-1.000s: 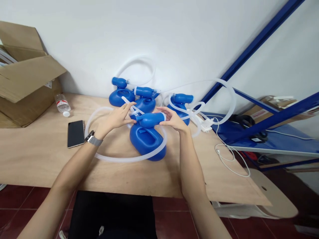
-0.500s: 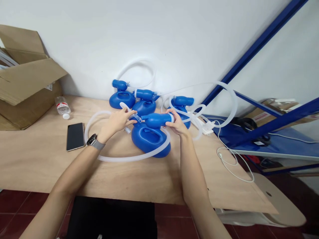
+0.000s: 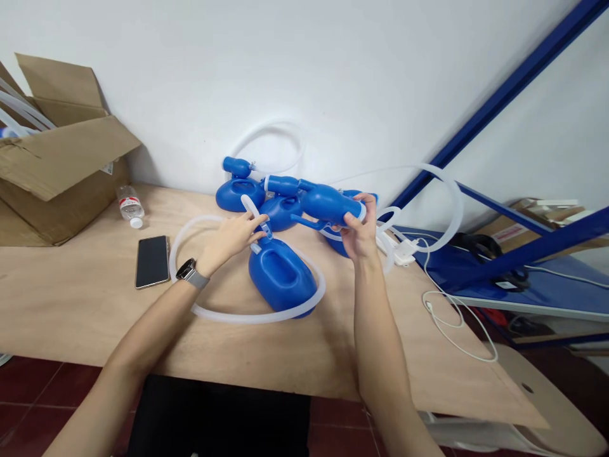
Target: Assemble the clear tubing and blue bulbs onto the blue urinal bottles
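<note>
My right hand [image 3: 360, 231] is closed around a blue funnel-shaped urinal head [image 3: 328, 203], which is raised and apart from the blue urinal bottle [image 3: 280, 273] in front. A narrow curved blue spout juts from the head to the left. With thumb and fingers, my left hand [image 3: 238, 235] pinches a clear tube connector [image 3: 265, 228] at the neck of the bottle. A translucent hose [image 3: 252, 317] loops from there around the front of the bottle. A small clear fitting [image 3: 255, 248] lies by the left fingertips. What the bottle's mouth looks like is hidden.
Behind stand more blue bottles [image 3: 238, 193] with heads and hoses. At left are a phone [image 3: 152, 261], a water bottle [image 3: 130, 206] and an open cardboard box [image 3: 61, 190]. A power strip [image 3: 402, 251] with white cables and a blue shelf frame [image 3: 499, 95] are at right.
My right hand has lifted the blue head off the bottle, up and to the right. The front bottle has turned. My left hand still pinches the clear connector.
</note>
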Action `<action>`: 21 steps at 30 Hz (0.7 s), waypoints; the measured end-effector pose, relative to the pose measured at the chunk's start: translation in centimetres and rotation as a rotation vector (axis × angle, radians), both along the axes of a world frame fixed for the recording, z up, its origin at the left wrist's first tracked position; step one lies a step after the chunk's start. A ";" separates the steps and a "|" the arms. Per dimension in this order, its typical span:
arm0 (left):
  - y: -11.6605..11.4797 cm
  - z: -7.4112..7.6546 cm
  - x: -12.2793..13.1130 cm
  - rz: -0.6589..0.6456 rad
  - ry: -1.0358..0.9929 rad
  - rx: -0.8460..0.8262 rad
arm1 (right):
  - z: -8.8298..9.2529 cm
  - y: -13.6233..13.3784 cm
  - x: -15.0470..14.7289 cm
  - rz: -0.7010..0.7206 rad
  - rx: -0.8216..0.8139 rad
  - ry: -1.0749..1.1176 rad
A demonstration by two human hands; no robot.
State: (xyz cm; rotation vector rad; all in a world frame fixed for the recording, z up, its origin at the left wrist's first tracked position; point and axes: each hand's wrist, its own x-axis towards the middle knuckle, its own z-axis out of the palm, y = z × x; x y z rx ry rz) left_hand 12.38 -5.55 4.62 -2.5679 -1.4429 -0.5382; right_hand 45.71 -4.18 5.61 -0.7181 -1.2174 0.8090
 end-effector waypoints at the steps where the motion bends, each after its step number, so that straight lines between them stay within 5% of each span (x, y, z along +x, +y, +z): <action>1: 0.0 0.0 0.1 -0.001 -0.024 -0.002 | 0.7 -0.9 -0.9 0.027 0.040 -0.055; 4: 0.5 0.5 -0.6 -0.058 -0.233 0.003 | 2.0 -3.3 -4.0 0.090 0.163 -0.252; 8: 1.0 3.0 -2.8 -0.317 -0.660 -0.011 | 2.3 -4.5 -7.0 0.142 0.178 -0.380; 13: -1.6 7.2 -4.5 -0.509 -0.964 -0.376 | 2.9 -5.1 -8.3 0.168 0.187 -0.404; 16: -4.1 8.6 -4.2 -0.564 -0.832 -0.496 | 3.5 -6.2 -9.6 0.197 0.168 -0.556; 21: -6.8 9.0 -2.4 -0.412 -0.313 -0.218 | 3.4 -6.6 -12.6 0.147 0.196 -0.430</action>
